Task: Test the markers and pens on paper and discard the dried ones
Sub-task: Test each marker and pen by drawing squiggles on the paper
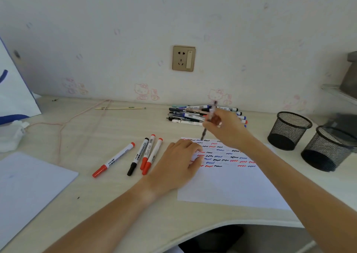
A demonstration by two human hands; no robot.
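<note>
**Pen test in progress**

Left hand (179,162) is lying flat, fingers relaxed, pinning the test paper (229,183) on the table (116,204). Right hand (224,127) is gripping a blurred pen (209,120) w/ curled fingers, axis near upright, tip down just above the squiggles. Next, prob.: a stroke on blank paper, then sort. Untested pile (201,115) is lying behind.

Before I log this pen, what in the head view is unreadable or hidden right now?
- Pen in the right hand: motion-blurred; colour and tip unclear.
- Test sheet: left hand covers the left ends of the scribble rows.
- Pile of pens: right hand hides its right part; labels too small.
- Mesh cups: insides not visible.
</note>
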